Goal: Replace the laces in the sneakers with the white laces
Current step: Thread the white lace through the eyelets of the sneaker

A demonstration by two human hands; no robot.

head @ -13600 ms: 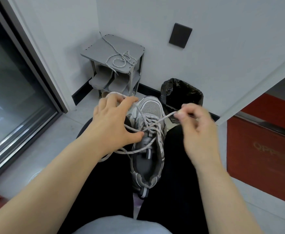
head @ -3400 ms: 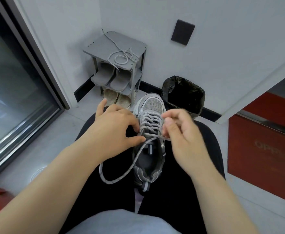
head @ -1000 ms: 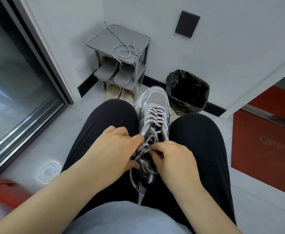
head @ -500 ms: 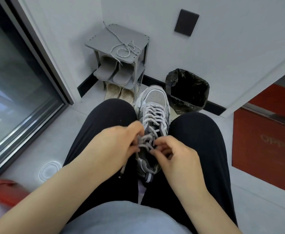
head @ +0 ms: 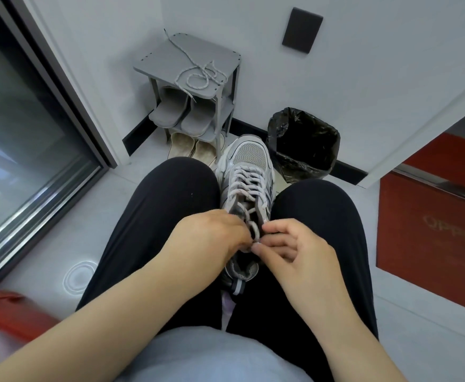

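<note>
Beneath the left hand (head: 212, 241) and right hand (head: 294, 249), the sneaker (head: 249, 158) sits wedged between the thighs (head: 176, 205) for steadiness; both pinch the white lace (head: 254, 232), apparently knotting it.

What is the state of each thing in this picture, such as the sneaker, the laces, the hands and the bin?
Grey-white mesh sneaker: laced, wedged between the thighs.
White lace: threaded through the eyelets, ends held near the tongue.
Left hand: grips the white lace.
Right hand: pinches the white lace.
Speckled grey lace: loose, coiled on the grey shoe rack.
Black-lined bin: open.
</note>
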